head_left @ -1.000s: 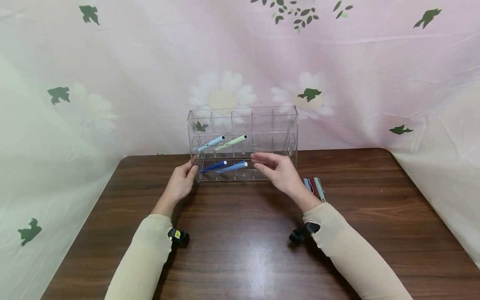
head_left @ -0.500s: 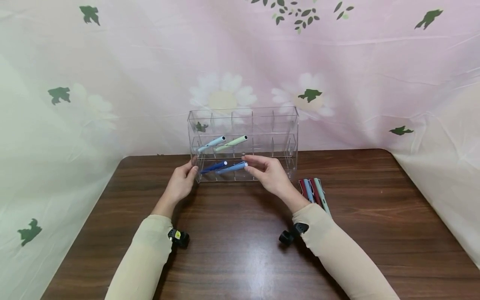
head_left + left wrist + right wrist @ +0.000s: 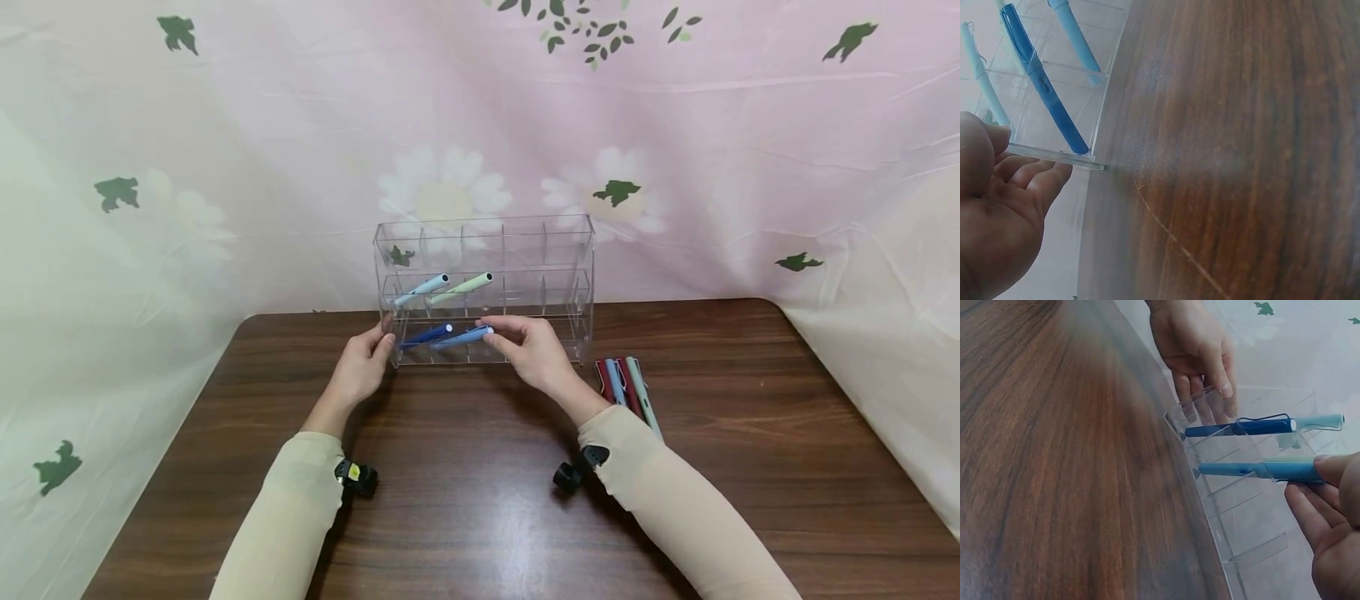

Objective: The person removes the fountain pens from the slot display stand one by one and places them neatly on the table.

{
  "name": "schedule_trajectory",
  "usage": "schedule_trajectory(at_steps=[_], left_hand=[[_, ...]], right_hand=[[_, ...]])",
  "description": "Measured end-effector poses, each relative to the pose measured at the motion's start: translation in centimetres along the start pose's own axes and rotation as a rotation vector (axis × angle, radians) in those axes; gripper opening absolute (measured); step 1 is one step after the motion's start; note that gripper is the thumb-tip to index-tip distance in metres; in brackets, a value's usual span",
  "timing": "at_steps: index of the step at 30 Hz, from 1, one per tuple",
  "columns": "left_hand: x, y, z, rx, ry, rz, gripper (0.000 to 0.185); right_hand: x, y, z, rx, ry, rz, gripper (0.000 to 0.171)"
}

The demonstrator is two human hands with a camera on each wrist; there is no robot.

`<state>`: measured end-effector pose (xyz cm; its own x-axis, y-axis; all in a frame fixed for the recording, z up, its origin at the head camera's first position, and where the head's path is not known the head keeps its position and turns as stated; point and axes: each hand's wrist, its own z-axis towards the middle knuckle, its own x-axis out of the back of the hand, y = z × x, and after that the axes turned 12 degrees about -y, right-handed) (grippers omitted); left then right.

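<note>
A clear pen rack (image 3: 525, 292) with tiered compartments stands at the back of the table. My left hand (image 3: 360, 367) grips its left side wall, thumb at the front and fingers behind in the left wrist view. In the front tier lean a dark blue pen (image 3: 1254, 427) and, to its right, a lighter blue pen (image 3: 1235, 469). My right hand (image 3: 532, 354) pinches the capped upper end of that lighter blue pen between thumb and fingers. Its lower end is inside a compartment. Behind, a pale blue pen (image 3: 422, 288) and a pale green pen (image 3: 462, 287) lean in a higher tier.
Right of the rack, several pens lie side by side on the wooden table (image 3: 465, 500): dark red pens (image 3: 606, 382), a blue pen (image 3: 617, 380) and a grey-green pen (image 3: 643, 396). A patterned cloth (image 3: 300, 167) hangs right behind the rack.
My right hand has moved left along the rack to the lighter blue pen's end and now pinches it. More of the loose pens shows at right. My left hand has stayed at the rack's side.
</note>
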<state>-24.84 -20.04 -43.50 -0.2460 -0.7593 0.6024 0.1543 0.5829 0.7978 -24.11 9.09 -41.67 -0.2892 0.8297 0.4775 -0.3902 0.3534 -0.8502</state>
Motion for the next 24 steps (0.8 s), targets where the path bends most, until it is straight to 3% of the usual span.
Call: schedule_trajectory(at_steps=[18, 24], left_hand=[[-0.1, 0.2, 0.0, -0.031, 0.003, -0.001, 0.046], [0.1, 0.1, -0.1, -0.008, -0.005, 0.003, 0.047]], right_hand=[[0.8, -0.8, -0.7, 0.028, 0.143, 0.087, 0.028], [1.6, -1.6, -0.8, 0.008, 0.163, 0.135, 0.029]])
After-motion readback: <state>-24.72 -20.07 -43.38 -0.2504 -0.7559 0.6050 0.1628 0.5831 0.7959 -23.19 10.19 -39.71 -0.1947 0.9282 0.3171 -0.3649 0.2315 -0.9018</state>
